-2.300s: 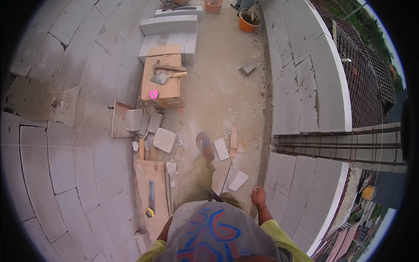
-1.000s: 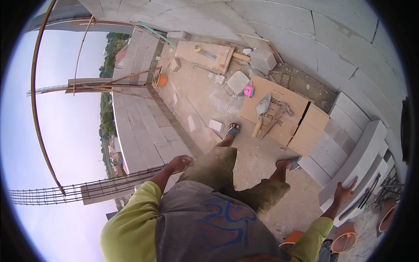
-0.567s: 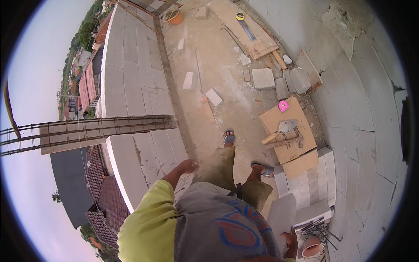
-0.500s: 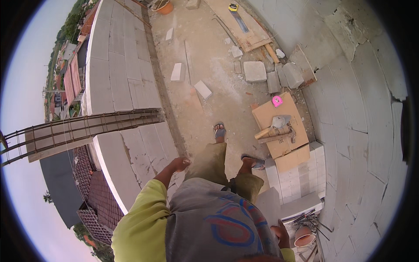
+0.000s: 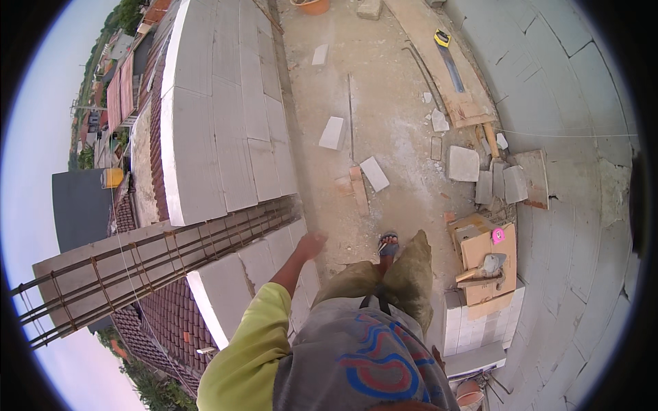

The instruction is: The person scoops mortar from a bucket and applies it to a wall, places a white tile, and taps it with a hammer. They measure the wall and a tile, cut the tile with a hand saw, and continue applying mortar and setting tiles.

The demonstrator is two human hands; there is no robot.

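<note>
Now, low wall (image 5: 266,259) runs near-to-far, just left of the nearer left hand (image 5: 312,245), grip too blurred to tell; right hand hidden.

The head-worn fisheye looks steeply down past the shirt (image 5: 367,349), close at six o'clock, to floor (image 5: 377,89) farther toward twelve, low wall (image 5: 223,130) at ten, high wall (image 5: 579,226) at three.

Pink tape measure (image 5: 498,235) and trowel (image 5: 493,262) on a cardboard box (image 5: 473,251), orange bucket (image 5: 313,7), tiled roof (image 5: 156,329).
</note>
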